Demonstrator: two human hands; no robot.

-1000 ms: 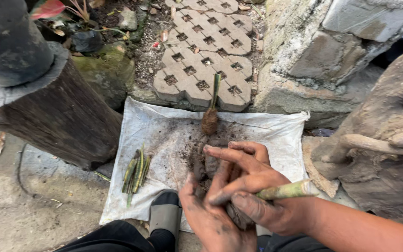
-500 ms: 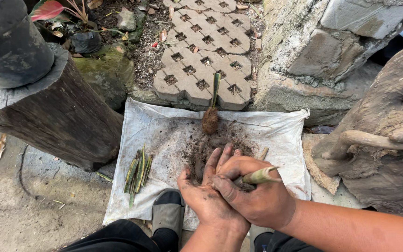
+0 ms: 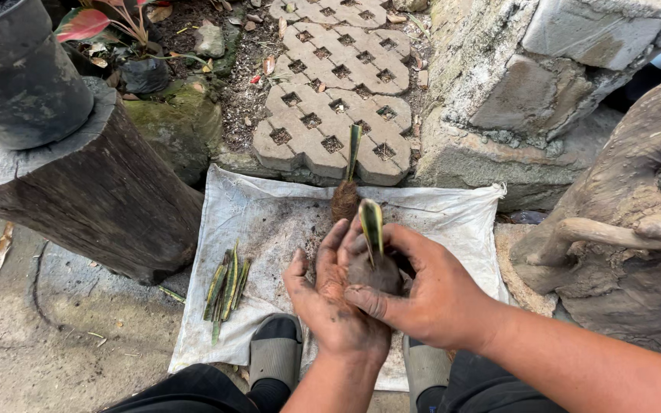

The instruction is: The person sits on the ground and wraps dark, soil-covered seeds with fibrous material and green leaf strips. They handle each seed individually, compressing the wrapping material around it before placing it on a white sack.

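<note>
Both my hands are cupped together over a white sack cloth (image 3: 269,222) spread on the ground. My left hand (image 3: 329,302) and my right hand (image 3: 415,287) press around a dark ball of soil (image 3: 372,271). A green and yellow leaf cutting (image 3: 371,226) stands upright out of that ball. A second cutting with a soil ball (image 3: 346,195) stands at the cloth's far edge. A bundle of loose leaf cuttings (image 3: 227,287) lies on the cloth to the left.
A tree stump (image 3: 93,199) carrying a black pot (image 3: 17,80) stands at left. Perforated paving blocks (image 3: 338,84) and a stone wall (image 3: 545,99) lie ahead. Gnarled driftwood (image 3: 636,222) is at right. My sandalled feet (image 3: 273,356) rest on the cloth's near edge.
The cutting in my hands has turned from lying sideways to standing upright. My hands have closed more tightly around its soil ball.
</note>
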